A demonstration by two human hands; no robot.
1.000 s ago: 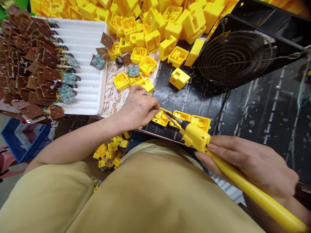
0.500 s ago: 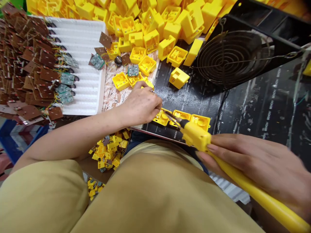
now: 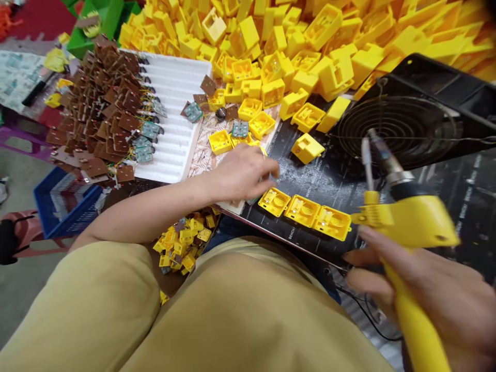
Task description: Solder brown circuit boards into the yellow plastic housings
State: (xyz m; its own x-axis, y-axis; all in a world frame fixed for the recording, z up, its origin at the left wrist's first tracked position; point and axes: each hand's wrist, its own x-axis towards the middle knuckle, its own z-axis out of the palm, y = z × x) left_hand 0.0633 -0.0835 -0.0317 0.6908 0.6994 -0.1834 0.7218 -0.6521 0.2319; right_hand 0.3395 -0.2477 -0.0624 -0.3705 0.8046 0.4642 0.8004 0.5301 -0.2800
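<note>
thin margin at the near edge

three square yellow plastic cases point(image 3: 302, 211) lie in a row, hollow side up, by the near edge of the black bench with white lettering point(image 3: 465, 181). the right hand point(image 3: 434, 299) is clamped around a yellow gun-shaped soldering tool with a bare metal tip point(image 3: 418, 222), its tip pointing far, before the round black wire-grilled fan point(image 3: 395, 129). if that tip is hot, a careless swing left could melt a case wall or burn the left hand point(image 3: 246, 173), which sits just beyond the row's left end, fingers curled; i cannot tell whether it pinches anything small. a forearm dragged along the edge could also, i judge, knock a case off.

each case holds small metal contacts and a round perforated patch. at left, the white ribbed foam tray point(image 3: 174, 129) carries the heap of brown circuit boards point(image 3: 101, 103) over its left part, with wired grey-green boards along the heap's right side. below the bench edge is a heap of yellow housings mixed with boards point(image 3: 186, 240); what contains it is mostly hidden. the contents of the blue plastic crate point(image 3: 50, 217), farther left, are unclear.
</note>
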